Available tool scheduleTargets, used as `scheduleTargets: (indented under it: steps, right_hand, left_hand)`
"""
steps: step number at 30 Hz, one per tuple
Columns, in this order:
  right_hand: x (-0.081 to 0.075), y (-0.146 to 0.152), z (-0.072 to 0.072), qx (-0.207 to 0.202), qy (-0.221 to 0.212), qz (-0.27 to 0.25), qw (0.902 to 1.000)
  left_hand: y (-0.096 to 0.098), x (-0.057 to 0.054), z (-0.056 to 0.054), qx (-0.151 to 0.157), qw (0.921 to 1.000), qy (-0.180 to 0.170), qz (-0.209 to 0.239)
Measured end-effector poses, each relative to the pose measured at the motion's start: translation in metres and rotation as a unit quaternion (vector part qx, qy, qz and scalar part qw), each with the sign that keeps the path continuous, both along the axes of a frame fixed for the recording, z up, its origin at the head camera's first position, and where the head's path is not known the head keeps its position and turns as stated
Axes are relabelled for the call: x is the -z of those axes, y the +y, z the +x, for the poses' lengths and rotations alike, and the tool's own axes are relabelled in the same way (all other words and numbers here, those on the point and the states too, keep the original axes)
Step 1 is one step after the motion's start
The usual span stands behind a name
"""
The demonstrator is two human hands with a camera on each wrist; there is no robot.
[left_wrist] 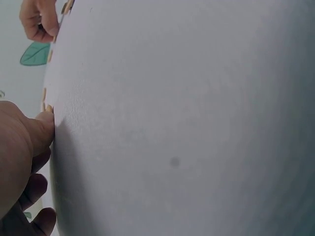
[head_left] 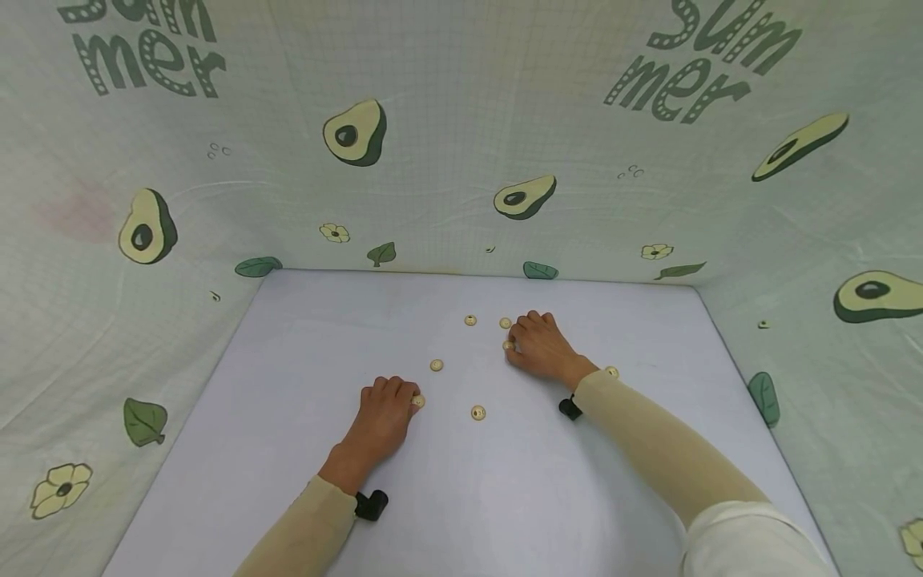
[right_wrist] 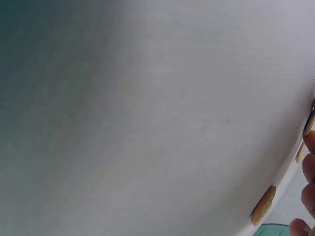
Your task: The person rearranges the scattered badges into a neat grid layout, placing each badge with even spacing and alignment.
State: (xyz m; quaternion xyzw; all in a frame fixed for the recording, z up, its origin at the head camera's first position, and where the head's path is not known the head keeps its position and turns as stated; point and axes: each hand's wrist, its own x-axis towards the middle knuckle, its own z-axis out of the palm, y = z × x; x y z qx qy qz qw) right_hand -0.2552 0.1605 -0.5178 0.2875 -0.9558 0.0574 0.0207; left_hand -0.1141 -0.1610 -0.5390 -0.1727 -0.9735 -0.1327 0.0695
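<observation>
Tabletop (head_left: 440, 497): under the hands and all seven discs; the cloth (head_left: 433, 224) stands behind it and at its left and right.
Left hand (head_left: 382, 417): on the left, nearer the front than the right hand, with the left-hand disc (head_left: 418, 401) at its thumb side.
Right hand (head_left: 542, 346): right of the middle, farther back, with the right-hand disc (head_left: 509, 345) at its thumb and finger.
Back discs: the far disc (head_left: 470, 320) lies left of the fingertip disc (head_left: 505, 323), which is just beside the right hand.
Between the hands: the middle disc (head_left: 436, 365), with the front disc (head_left: 478, 413) nearer the front and to its right.
Far right: the sleeve disc (head_left: 611, 372), just behind the right sleeve (head_left: 656, 441).
</observation>
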Motion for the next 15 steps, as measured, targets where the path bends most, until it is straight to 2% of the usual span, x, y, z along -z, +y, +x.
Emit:
scheduleTargets:
  steps: [4, 15]
  right_hand:
    - [-0.0013, -0.0005, 0.0011, 0.000, -0.001, -0.002, 1.0000]
    - [-0.0012, 0.0032, 0.0046, 0.002, 0.027, -0.017, 0.9995]
  left_hand:
    - [0.0004, -0.0002, 0.0001, -0.004, 1.0000, -0.004, -0.001]
    - [0.0029, -0.0027, 0.0015, -0.010, 0.9999, -0.007, -0.009]
